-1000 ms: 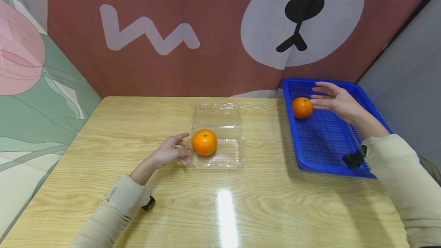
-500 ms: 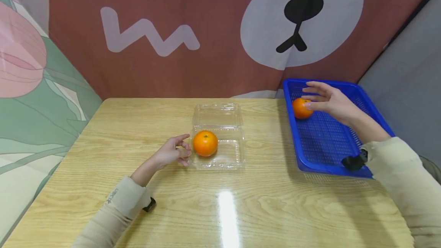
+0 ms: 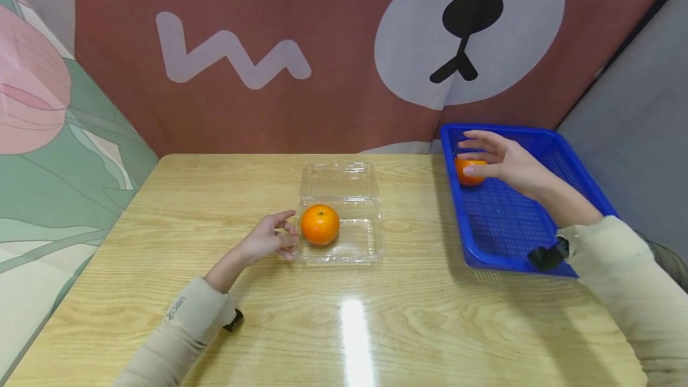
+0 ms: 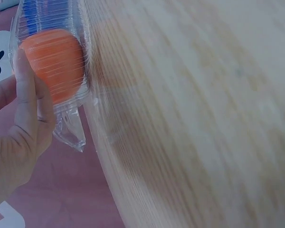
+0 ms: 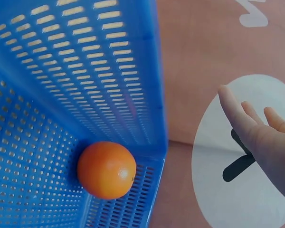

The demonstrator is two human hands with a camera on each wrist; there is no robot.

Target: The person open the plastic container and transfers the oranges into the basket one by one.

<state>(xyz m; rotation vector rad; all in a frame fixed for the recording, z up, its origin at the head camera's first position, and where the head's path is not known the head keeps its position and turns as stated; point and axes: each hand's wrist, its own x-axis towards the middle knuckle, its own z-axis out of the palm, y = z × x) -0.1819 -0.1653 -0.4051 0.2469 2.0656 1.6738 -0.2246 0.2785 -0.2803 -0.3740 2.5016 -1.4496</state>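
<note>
In the head view, a clear plastic clamshell box (image 3: 361, 240) lies with its lid laid back, and one orange (image 3: 320, 224) sits in its left half. My left hand (image 3: 267, 236) is at the box's left side, its fingertips against or very close to the wall; the left wrist view shows the fingers (image 4: 27, 90) fairly straight there. Over at the right, a second orange (image 5: 107, 169) rests in a back corner of a blue basket (image 5: 154, 71). Above it my right hand (image 3: 507, 163) hovers with spread fingers, holding nothing and partly hiding that orange in the head view.
The wooden table (image 3: 258, 327) carries both the box and the basket. A brown cloth (image 3: 333, 118) with a bear's muzzle hangs along the back edge. A flower-patterned cloth (image 3: 37, 196) is at the left, and a grey panel (image 3: 639, 106) borders the right.
My right hand has moved left within the basket, from beside the orange to above it, so that it now covers part of the fruit. My left hand and the box have stayed put.
</note>
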